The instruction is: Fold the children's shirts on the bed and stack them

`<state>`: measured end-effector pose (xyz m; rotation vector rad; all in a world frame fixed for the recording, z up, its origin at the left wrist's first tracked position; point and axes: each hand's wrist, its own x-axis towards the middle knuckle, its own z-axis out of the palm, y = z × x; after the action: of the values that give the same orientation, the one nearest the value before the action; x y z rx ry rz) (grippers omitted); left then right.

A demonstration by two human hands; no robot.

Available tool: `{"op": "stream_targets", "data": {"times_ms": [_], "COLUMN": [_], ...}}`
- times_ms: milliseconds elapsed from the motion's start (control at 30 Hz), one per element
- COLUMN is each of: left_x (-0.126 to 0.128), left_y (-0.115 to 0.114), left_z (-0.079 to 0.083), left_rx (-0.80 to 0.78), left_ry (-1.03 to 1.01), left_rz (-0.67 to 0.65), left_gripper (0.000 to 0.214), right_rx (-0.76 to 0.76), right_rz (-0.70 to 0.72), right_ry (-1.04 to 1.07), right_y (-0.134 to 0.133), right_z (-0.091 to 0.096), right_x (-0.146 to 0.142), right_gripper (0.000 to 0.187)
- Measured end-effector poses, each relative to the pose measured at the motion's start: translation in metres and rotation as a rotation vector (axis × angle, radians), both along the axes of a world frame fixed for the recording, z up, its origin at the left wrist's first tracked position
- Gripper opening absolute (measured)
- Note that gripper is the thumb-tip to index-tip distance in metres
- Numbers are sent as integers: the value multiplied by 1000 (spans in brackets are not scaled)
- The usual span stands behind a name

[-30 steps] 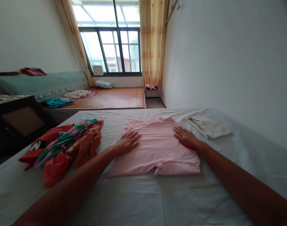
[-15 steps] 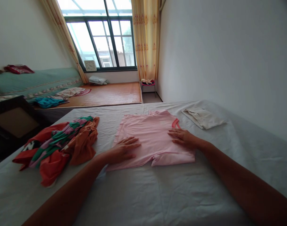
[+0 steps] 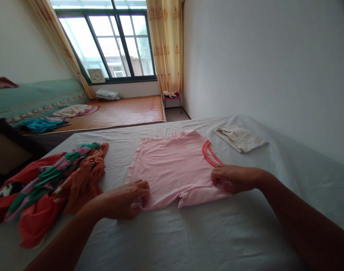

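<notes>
A pink T-shirt (image 3: 169, 165) with a coral neckband lies spread on the white sheet (image 3: 189, 241), its collar toward the right. My left hand (image 3: 129, 199) is closed on the shirt's near left corner, at the hem. At the near right, below the neckband, the curled fingers of my right hand (image 3: 231, 178) grip the shirt by the shoulder. The near sleeve is folded in over itself, with a small bunch beside it along the near edge.
A heap of orange, red and green clothes (image 3: 56, 184) lies on the left. A folded cream cloth (image 3: 241, 138) rests at the far right, near the wall (image 3: 259, 67). Beyond are a mat-covered bed (image 3: 127, 109) and a small stool (image 3: 172, 98) below the curtain.
Both hands have gone from lying flat on the shirt to pinching its near corners. They have moved toward me, and the view has turned slightly right.
</notes>
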<state>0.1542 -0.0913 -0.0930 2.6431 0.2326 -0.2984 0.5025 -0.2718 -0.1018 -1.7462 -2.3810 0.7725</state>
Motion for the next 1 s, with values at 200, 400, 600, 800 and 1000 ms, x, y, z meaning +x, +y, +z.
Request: {"op": "stream_targets", "data": {"times_ms": [200, 400, 600, 800, 1000], "left_x": [-2, 10, -7, -11, -2], "left_y": [13, 57, 72, 71, 76], "left_z": [-2, -32, -41, -43, -53], "left_rx": [-103, -337, -556, -380, -90], "left_ry": [-76, -427, -473, -519, -535], "left_rz": [141, 779, 953, 779, 871], "left_gripper": [19, 38, 69, 75, 62], "right_rx": [-34, 63, -34, 135, 273], "right_rz": [-14, -767, -829, -622, -729], "right_ry": [169, 755, 867, 606, 534], "right_y": [6, 40, 35, 30, 36], "right_z": [-2, -40, -43, -50, -54], "right_x": [18, 35, 48, 48, 60], "right_gripper": [9, 35, 59, 68, 34]}}
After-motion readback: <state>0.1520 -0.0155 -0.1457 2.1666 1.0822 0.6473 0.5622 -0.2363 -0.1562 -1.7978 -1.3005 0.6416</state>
